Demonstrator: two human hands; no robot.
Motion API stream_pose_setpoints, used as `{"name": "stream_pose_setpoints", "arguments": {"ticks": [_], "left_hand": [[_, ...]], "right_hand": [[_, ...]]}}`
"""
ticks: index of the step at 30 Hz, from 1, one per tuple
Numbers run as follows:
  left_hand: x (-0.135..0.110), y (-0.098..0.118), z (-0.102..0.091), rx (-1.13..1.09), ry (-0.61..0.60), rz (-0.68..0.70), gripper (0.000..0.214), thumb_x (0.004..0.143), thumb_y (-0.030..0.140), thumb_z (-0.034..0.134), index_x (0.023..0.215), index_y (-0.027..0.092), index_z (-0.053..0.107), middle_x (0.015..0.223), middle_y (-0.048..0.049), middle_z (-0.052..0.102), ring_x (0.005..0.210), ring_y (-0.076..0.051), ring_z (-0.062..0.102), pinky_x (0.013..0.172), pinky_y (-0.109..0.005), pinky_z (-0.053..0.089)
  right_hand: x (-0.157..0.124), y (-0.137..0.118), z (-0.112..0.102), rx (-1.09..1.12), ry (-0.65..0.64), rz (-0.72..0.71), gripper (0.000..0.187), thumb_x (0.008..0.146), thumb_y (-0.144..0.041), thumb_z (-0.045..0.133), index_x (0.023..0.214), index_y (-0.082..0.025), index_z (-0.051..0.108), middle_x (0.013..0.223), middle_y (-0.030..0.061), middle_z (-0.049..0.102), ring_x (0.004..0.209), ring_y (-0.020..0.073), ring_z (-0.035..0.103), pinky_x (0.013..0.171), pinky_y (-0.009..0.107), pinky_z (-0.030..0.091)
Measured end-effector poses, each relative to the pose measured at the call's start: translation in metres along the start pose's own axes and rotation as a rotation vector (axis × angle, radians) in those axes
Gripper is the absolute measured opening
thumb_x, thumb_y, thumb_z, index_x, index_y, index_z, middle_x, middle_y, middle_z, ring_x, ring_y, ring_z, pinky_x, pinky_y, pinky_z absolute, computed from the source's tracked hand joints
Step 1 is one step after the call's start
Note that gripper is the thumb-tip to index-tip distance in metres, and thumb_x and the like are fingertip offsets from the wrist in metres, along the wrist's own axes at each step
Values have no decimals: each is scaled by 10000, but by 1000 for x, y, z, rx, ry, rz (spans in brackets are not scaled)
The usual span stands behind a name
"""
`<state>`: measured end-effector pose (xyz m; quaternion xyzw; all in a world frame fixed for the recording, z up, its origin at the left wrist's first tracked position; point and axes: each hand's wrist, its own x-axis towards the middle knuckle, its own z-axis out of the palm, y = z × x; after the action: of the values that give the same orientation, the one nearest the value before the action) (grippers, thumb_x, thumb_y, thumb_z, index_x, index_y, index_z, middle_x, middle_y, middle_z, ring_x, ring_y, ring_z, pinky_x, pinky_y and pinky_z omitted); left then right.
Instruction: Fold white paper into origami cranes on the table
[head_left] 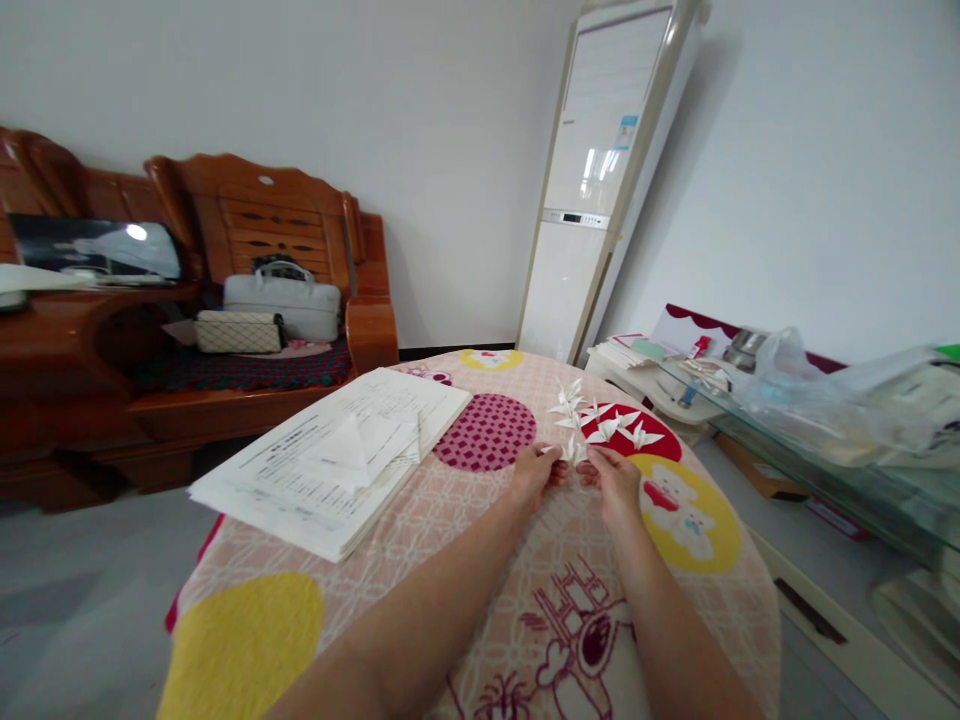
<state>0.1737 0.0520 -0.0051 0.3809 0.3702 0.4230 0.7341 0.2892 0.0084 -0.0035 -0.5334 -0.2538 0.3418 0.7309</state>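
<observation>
Between my hands is a white folded paper crane (pixel 574 452), low over the patterned tablecloth (pixel 480 540). My left hand (pixel 538 473) pinches one side of it, fingers closed. On the opposite side, my right hand (pixel 611 477) pinches the other end between thumb and fingers. Just beyond my hands lie several finished-looking white paper cranes, among them one crane (pixel 641 435) on the red circle and another crane (pixel 568 397) farther back.
Left on the table, a thick stack of printed paper (pixel 277 490) carries folded white sheets (pixel 360 450). A glass-topped stand (pixel 832 480) with plastic bags (pixel 795 390) stands at the right. Behind are a wooden sofa (pixel 262 210) and a tall air conditioner (pixel 577 200).
</observation>
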Motion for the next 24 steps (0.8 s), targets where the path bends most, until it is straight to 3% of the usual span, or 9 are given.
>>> {"name": "stream_pose_setpoints", "arguments": {"ticks": [5, 15, 24], "left_hand": [[1, -1, -2, 19, -49, 31, 200, 781, 285, 661, 713, 126, 562, 578, 4, 594, 429, -55, 506, 440, -169, 399], [0, 3, -4, -7, -260, -12, 150, 738, 244, 620, 678, 117, 570, 588, -11, 606, 396, -56, 480, 393, -181, 333], [-2, -2, 0, -44, -286, 4, 245, 781, 309, 597, 631, 121, 548, 489, 19, 523, 347, -40, 383, 362, -195, 189]], "right_hand": [[-1, 0, 0, -10, -42, 100, 310, 519, -319, 808, 698, -165, 608, 501, -10, 636, 382, 134, 551, 316, 207, 367], [-6, -6, -1, 32, -299, 328, 333, 743, -479, 645, 637, -183, 534, 381, -83, 412, 278, 80, 369, 268, 186, 237], [-10, -4, 6, 49, -237, 318, 253, 748, -337, 597, 573, -169, 524, 370, -89, 363, 277, 51, 296, 271, 166, 197]]}}
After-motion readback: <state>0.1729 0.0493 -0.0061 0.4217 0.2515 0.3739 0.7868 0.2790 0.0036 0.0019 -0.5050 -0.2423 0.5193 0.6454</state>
